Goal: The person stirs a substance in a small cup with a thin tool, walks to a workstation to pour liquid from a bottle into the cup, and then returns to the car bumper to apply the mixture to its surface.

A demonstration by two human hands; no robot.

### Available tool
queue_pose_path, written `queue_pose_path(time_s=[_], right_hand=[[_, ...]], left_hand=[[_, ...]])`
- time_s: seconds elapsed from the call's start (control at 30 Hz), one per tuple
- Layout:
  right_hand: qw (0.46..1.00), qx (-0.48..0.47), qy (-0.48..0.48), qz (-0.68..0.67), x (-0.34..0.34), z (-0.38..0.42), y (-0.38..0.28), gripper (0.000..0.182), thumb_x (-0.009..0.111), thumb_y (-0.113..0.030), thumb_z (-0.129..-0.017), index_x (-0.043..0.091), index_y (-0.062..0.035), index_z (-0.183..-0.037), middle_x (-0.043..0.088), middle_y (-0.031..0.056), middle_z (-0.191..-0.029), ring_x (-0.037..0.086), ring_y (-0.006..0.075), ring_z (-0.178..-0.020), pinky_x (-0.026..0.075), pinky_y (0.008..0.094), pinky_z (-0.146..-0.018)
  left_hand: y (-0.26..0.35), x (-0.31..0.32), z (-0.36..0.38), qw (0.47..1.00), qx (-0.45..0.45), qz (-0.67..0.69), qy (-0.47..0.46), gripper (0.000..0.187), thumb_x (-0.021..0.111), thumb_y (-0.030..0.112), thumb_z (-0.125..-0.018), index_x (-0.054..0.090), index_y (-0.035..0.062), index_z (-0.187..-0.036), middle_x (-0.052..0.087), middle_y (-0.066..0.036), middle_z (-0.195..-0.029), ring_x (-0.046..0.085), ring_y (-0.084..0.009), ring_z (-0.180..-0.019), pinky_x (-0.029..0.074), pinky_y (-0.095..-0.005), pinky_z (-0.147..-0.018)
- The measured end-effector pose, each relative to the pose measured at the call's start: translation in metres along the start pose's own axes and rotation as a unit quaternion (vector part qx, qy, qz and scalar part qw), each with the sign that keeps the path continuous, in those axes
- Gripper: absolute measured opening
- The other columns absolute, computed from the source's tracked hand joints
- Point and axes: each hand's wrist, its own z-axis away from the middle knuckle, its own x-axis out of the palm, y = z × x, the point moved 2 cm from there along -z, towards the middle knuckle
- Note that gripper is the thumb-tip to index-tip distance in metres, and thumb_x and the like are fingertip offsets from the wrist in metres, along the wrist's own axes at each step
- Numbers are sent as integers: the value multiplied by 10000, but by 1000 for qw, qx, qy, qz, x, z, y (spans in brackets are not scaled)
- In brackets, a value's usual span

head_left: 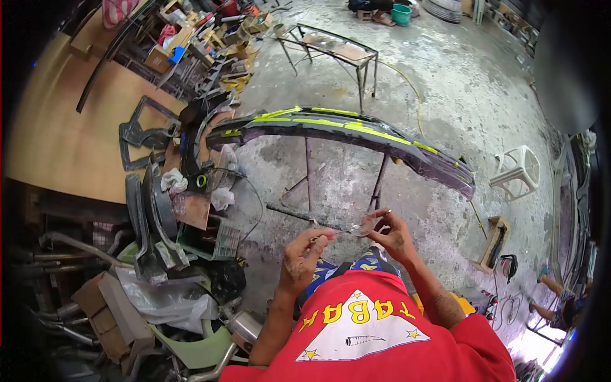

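In front of my lap, my left hand (pixel 305 258) is closed, with thumb and finger pinching the end of a thin, pale pinkish strip (pixel 342 232). Just to the right, my right hand (pixel 393 237) curls its fingers round a small clear, shiny, roundish piece (pixel 365 226). The strip reaches across to this clear piece, and I cannot tell what kind of thing it is. Beyond both hands, a long dark curved car bumper (pixel 356 131) with bright yellow-green tape along it rests on a metal stand (pixel 308 175).
A low metal-framed table (pixel 337 51) stands farther back. To the right lies a white plastic stool (pixel 517 173) near a wooden box (pixel 493 245). Dark trim parts (pixel 147 216), a green crate (pixel 216 237) and cardboard (pixel 114 312) crowd the left. Part of another person (pixel 563 302) shows far right.
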Motion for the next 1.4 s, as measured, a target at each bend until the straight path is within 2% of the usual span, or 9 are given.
queue_pose_path(time_s=[0.17, 0.27, 0.7, 0.8, 0.9, 0.97, 1.17, 1.23, 1.4], right_hand=[[1000, -17, -9, 11, 25, -18, -17, 353, 801, -168, -784, 654, -48, -1081, 694, 37, -862, 613, 101, -694, 502, 272, -633], [999, -30, -8, 10, 58, -32, -16, 357, 792, -153, -813, 629, -53, -1115, 664, 14, -796, 599, 81, -668, 457, 235, -617], [996, 38, 72, -36, 272, -57, -48, 350, 806, -162, -819, 653, -46, -1113, 707, 23, -882, 630, 86, -722, 504, 251, -619], [997, 42, 68, -19, 298, -62, -70, 355, 810, -164, -815, 650, -48, -1110, 713, 29, -895, 638, 91, -727, 513, 262, -637], [997, 60, 55, 2, 307, -73, -74, 355, 806, -163, -808, 648, -53, -1108, 713, 38, -876, 642, 95, -727, 513, 264, -642], [997, 34, 65, -4, 313, -82, -76, 360, 805, -165, -802, 648, -55, -1107, 708, 39, -853, 636, 96, -717, 507, 265, -636], [998, 14, 55, -7, 312, -113, -68, 358, 771, -116, -829, 630, -54, -1152, 673, 1, -790, 582, 52, -660, 451, 224, -587], [998, 43, 47, -6, 306, -126, -75, 396, 813, -193, -782, 651, -57, -1117, 677, 40, -789, 596, 100, -668, 484, 274, -613], [997, -35, 56, -35, 292, -160, -75, 388, 822, -187, -783, 641, -51, -1098, 669, 45, -760, 589, 91, -645, 475, 265, -594]], left_hand=[[-9, -29, -14, 997, 78, -26, -14, 217, 569, 144, -1010, 687, 10, -1134, 728, -102, -1041, 669, -155, -889, 512, -269, -774], [-18, -66, -21, 998, -23, 41, -46, 229, 571, 166, -1009, 685, 6, -1126, 724, -108, -1024, 662, -154, -875, 501, -266, -756], [-50, -280, -49, 999, 16, 13, -41, 220, 543, 129, -1005, 679, -13, -1104, 718, -122, -1014, 689, -171, -910, 527, -289, -772], [-54, -310, -51, 992, 11, 55, -117, 229, 547, 141, -1005, 678, -18, -1105, 720, -130, -1011, 694, -183, -889, 534, -291, -759], [-61, -327, -59, 995, 75, 20, -67, 229, 549, 137, -1005, 677, -23, -1107, 719, -134, -1001, 695, -185, -887, 537, -286, -761], [-42, -334, -61, 986, -20, 128, -106, 228, 547, 133, -1010, 679, -22, -1112, 721, -126, -998, 692, -170, -897, 528, -275, -771], [-48, -338, -93, 994, -9, 96, -54, 246, 557, 158, -1016, 684, -17, -1134, 732, -97, -991, 648, -124, -871, 512, -260, -788], [-46, -333, -103, 996, -26, 71, -54, 246, 559, 159, -1015, 684, -17, -1133, 734, -98, -987, 648, -123, -858, 512, -262, -781], [-42, -322, -133, 998, -33, 59, -7, 244, 562, 157, -1015, 681, -23, -1131, 738, -103, -979, 645, -123, -818, 513, -265, -765]])
